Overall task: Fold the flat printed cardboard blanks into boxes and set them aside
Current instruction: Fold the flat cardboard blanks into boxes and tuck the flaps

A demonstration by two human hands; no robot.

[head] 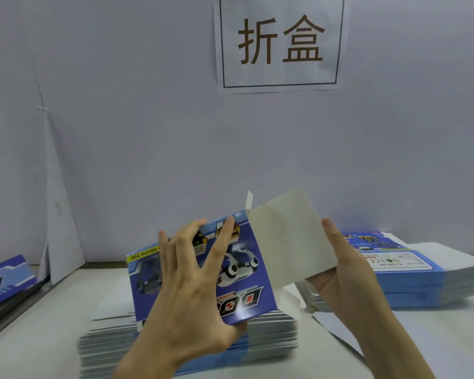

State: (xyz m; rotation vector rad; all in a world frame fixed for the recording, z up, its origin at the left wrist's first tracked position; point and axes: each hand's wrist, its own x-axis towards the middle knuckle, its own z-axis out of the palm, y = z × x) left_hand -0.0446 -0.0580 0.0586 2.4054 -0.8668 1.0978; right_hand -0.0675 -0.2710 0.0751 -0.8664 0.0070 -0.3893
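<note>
A blue printed cardboard blank (238,274) with a robot-dog picture is held up, partly opened, above a thick stack of flat blanks (271,335) in front of me. My left hand (192,294) lies spread over its printed face, fingers reaching the top edge and thumb under the bottom edge. My right hand (342,272) grips the plain beige inner panel (288,242), which stands out to the right. A small white flap (249,199) sticks up at the top.
A second stack of blue flat blanks (411,274) lies on the white table at the right. More blue printed cardboard (3,280) shows at the left edge. A white wall behind carries a paper sign (281,42) with two characters.
</note>
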